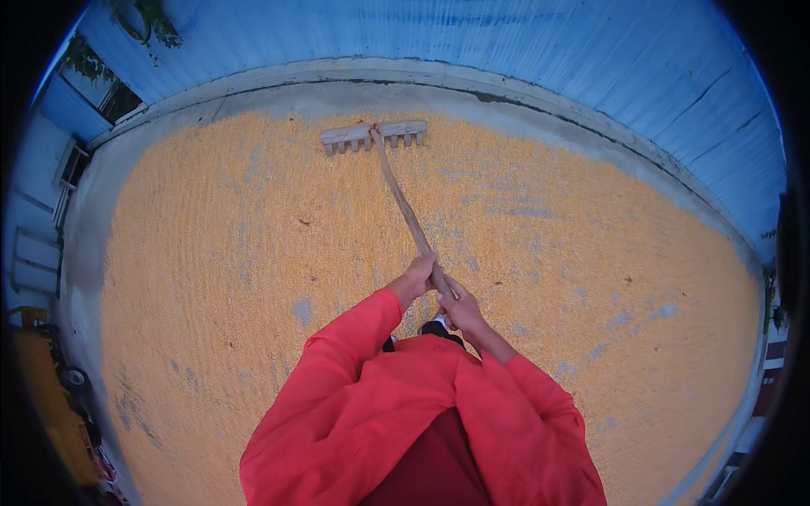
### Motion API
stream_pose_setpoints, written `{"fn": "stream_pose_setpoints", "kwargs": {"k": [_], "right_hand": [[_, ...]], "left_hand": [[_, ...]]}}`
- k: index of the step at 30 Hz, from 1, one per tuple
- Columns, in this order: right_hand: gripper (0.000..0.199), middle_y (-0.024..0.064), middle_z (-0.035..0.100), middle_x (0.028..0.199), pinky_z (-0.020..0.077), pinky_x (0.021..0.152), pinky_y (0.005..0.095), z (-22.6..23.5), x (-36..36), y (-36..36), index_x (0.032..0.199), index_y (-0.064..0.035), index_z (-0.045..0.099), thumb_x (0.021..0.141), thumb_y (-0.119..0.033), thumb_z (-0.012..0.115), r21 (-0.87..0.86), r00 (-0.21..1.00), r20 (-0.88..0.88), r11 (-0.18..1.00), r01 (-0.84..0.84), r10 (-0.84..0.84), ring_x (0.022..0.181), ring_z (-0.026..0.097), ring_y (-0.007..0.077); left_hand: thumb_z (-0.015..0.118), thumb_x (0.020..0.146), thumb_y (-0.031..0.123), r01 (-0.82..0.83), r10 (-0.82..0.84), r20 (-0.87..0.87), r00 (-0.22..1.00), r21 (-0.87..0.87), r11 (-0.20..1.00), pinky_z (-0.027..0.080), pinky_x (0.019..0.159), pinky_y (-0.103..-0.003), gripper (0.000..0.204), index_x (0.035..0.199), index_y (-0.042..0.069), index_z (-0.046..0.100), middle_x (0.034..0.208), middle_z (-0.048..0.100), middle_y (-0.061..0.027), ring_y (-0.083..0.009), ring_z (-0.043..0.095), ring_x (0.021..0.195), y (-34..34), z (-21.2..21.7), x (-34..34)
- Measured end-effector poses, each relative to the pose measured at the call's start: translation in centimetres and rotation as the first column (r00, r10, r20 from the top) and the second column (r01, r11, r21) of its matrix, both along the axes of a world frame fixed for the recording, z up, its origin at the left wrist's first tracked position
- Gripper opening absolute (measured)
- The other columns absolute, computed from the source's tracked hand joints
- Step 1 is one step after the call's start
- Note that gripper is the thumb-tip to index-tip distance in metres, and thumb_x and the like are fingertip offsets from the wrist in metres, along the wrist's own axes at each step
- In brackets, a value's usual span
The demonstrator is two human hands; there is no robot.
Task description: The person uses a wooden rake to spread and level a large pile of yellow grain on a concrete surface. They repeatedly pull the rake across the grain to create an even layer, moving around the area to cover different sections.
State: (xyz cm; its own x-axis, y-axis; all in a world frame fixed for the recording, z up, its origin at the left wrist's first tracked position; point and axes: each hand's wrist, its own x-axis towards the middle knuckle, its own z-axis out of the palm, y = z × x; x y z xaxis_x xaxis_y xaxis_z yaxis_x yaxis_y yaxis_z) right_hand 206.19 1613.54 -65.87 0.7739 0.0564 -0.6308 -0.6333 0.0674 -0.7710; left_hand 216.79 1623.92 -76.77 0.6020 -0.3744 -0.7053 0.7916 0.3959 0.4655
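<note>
Both my hands grip the handle of a wooden rake (pixel 400 192). My left hand (pixel 417 277) is wrapped round the shaft a little farther up. Just below and to the right, my right hand (pixel 461 307) closes on the handle near its lower end. The rake's head, a wide bar with several blunt wooden teeth, lies at the far side on a thin spread of yellow grain (pixel 228 244), which looks like corn kernels. Faint raked lines and grey bare patches show in the grain.
A blue corrugated wall (pixel 506 42) with a low concrete base curves along the far side. At the left edge stand a yellow vehicle (pixel 55 405) with a black wheel and a metal frame (pixel 35 260). My shoes (pixel 440 325) stand on the grain below my hands.
</note>
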Motion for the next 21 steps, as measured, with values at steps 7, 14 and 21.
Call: {"fn": "stream_pose_setpoints", "kwargs": {"k": [7,14,21], "right_hand": [[0.058,0.0032,0.045,0.061,0.0283,0.033,0.0241,1.3,9.9,-4.8,0.134,-0.0176,0.027,0.082,-0.015,0.053,0.049,0.998,-0.001,0.997,-0.06,0.06,0.038,0.039,0.0089],[0.058,0.0033,0.048,0.061,0.0324,0.036,0.0237,3.2,15.6,-10.4,0.133,-0.013,0.026,0.082,-0.015,0.053,0.01,0.993,0.001,0.993,-0.114,0.114,0.04,0.041,0.0092],[0.054,0.0034,0.051,0.064,0.0361,0.04,0.023,5.5,20.2,-15.8,0.13,-0.0098,0.032,0.081,-0.015,0.053,-0.037,0.989,-0.019,0.988,-0.148,0.147,0.042,0.044,0.0092]], "left_hand": [[0.044,0.088,0.029,-0.096,0.096,-0.046,0.994,0.005,0.995,0.046,0.054,-0.039,0.024,0.085,0.005,0.044,0.067,0.044,-0.0057,-0.0204,0.047,0.059,-4.4,1.4,9.2],[0.046,0.087,0.03,-0.129,0.129,-0.014,0.992,0.038,0.991,0.046,0.058,-0.038,0.025,0.082,0.006,0.042,0.067,0.045,-0.0073,-0.0212,0.048,0.062,-8.6,0.6,16.5],[0.051,0.085,0.03,-0.1,0.097,-0.113,0.989,-0.026,0.995,0.048,0.058,-0.041,0.026,0.09,0.006,0.042,0.069,0.046,-0.0084,-0.0232,0.051,0.062,-10.4,-5.0,26.8]]}}
